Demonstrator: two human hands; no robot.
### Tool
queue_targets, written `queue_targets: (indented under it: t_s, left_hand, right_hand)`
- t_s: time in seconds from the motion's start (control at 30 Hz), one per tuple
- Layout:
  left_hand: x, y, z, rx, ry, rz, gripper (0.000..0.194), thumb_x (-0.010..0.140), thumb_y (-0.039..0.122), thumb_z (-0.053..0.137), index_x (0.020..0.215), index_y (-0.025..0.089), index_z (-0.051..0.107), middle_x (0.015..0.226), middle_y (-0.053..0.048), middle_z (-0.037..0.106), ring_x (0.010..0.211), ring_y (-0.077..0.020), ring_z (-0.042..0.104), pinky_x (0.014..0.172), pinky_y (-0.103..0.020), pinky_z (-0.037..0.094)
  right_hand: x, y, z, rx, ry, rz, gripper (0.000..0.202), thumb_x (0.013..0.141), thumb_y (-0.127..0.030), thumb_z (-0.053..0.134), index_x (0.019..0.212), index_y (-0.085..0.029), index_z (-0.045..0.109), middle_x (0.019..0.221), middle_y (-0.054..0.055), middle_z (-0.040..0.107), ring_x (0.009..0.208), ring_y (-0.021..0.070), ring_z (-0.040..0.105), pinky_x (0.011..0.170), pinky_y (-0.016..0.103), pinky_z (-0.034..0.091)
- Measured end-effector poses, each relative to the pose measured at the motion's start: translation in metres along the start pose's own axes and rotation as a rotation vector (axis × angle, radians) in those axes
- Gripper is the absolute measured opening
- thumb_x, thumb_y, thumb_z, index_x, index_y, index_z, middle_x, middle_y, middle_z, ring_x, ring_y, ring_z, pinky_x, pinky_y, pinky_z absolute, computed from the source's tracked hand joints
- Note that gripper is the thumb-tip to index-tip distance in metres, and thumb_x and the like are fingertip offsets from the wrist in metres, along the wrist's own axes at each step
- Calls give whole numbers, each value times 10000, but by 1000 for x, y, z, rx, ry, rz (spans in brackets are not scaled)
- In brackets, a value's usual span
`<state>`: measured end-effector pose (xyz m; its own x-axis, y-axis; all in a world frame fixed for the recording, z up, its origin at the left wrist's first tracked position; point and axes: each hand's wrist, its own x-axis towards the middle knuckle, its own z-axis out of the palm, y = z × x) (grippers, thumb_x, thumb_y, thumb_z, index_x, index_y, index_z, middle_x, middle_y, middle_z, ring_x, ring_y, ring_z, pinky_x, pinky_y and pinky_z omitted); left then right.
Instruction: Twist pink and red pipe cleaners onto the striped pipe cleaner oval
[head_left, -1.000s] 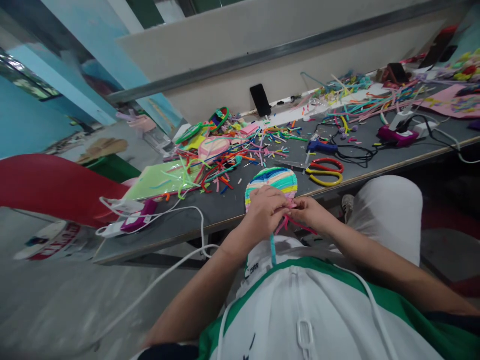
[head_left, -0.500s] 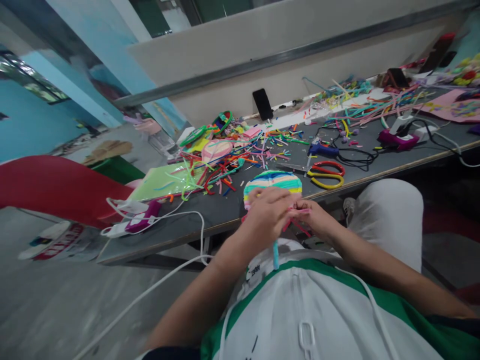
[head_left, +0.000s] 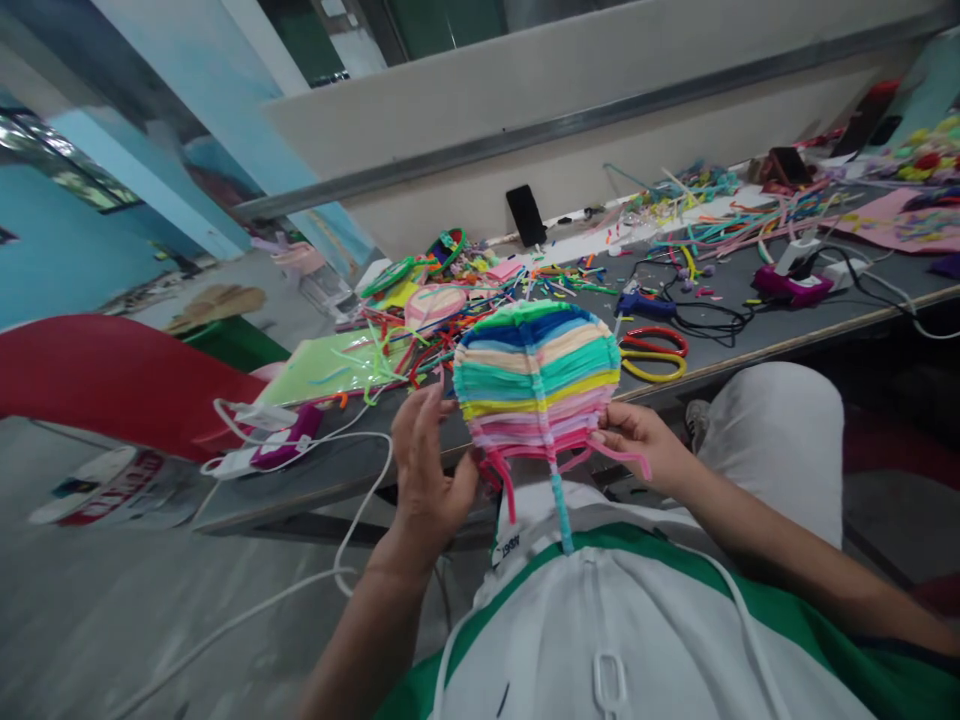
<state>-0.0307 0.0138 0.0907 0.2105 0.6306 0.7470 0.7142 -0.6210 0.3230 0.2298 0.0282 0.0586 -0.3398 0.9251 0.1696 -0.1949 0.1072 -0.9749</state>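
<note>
A round, striped pipe-cleaner fan (head_left: 501, 378) is held up over the table's front edge, in green, blue, peach, yellow and pink bands. Down its middle runs a rib that ends in a light blue stem (head_left: 561, 510). Loose pink pipe-cleaner ends (head_left: 626, 459) stick out along its lower edge. My right hand (head_left: 639, 440) pinches the fan's lower right edge between thumb and fingers. At the left edge my left hand (head_left: 431, 465) is open, thumb and fingers apart; whether a fingertip touches the fan cannot be made out.
Scissors with red and yellow handles (head_left: 654, 356) and a blue glue gun (head_left: 646, 303) lie right of the fan. Pipe-cleaner scraps (head_left: 559, 280) cover the grey table (head_left: 330, 480). Purple-and-white power strips (head_left: 289, 437) with cables sit on both sides. A phone (head_left: 526, 215) leans against the wall.
My left hand has come off the front of the fan and moved left, opening. The fan is raised toward me, and its whole striped face now shows. My right hand still grips its edge.
</note>
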Motion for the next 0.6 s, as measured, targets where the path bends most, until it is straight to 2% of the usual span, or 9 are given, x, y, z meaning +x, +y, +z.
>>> queue_targets:
  t_s: [0.07, 0.17, 0.27, 0.37, 0.43, 0.5, 0.6]
  left_hand:
    - [0, -4, 4, 62, -6, 90, 843, 730, 105, 622, 1446, 329, 238, 1482, -99, 217, 1311, -306, 339, 1040, -466, 368]
    - [9, -7, 5, 101, -36, 238, 702, 746, 120, 624, 1366, 373, 412, 1529, -25, 150, 1365, -331, 241, 1092, -506, 268]
    - [27, -5, 3, 99, -77, 327, 428, 765, 239, 664, 1167, 381, 621, 1477, 9, 335, 1360, -330, 257, 1095, -520, 234]
    - [49, 3, -5, 12, -142, 316, 274, 782, 382, 646, 1049, 344, 691, 1270, -21, 590, 1320, -302, 345, 1087, -509, 244]
    - [63, 10, -14, -87, -191, 265, 258, 804, 417, 610, 1017, 307, 706, 1122, -38, 676, 1223, -278, 470, 1087, -491, 253]
    - [72, 18, -24, -206, -218, 143, 248, 815, 398, 599, 988, 265, 716, 1014, -47, 708, 1069, -259, 581, 1052, -463, 319]
    - [75, 29, -33, -438, -231, -245, 253, 745, 357, 681, 946, 209, 727, 904, -53, 719, 873, -250, 650, 846, -379, 488]
  right_hand:
    - [0, -3, 2, 51, -22, 36, 319, 706, -453, 697, 679, -159, 578, 668, -6, 522, 642, 112, 451, 627, 244, 370]
    - [2, -8, 4, 161, -68, 131, 284, 666, -406, 740, 718, -155, 618, 698, -1, 572, 649, 110, 487, 636, 239, 387]
    - [6, -13, 4, 260, -65, 233, 252, 621, -345, 776, 674, -149, 627, 610, -21, 551, 565, 85, 462, 572, 216, 375]
    - [12, -24, -1, 338, -74, 326, 269, 606, -357, 784, 659, -142, 630, 569, -20, 546, 518, 76, 459, 530, 210, 364]
    - [15, -36, -7, 290, -121, 332, 311, 671, -437, 728, 683, -137, 643, 602, 5, 575, 528, 88, 481, 527, 222, 366]
    - [17, -51, -14, 120, -103, 242, 363, 728, -495, 660, 671, -137, 645, 589, 11, 565, 517, 94, 463, 502, 230, 339]
    - [15, -71, -20, -191, 113, -26, 307, 730, -459, 666, 693, -154, 663, 628, 7, 566, 579, 116, 474, 536, 242, 346]
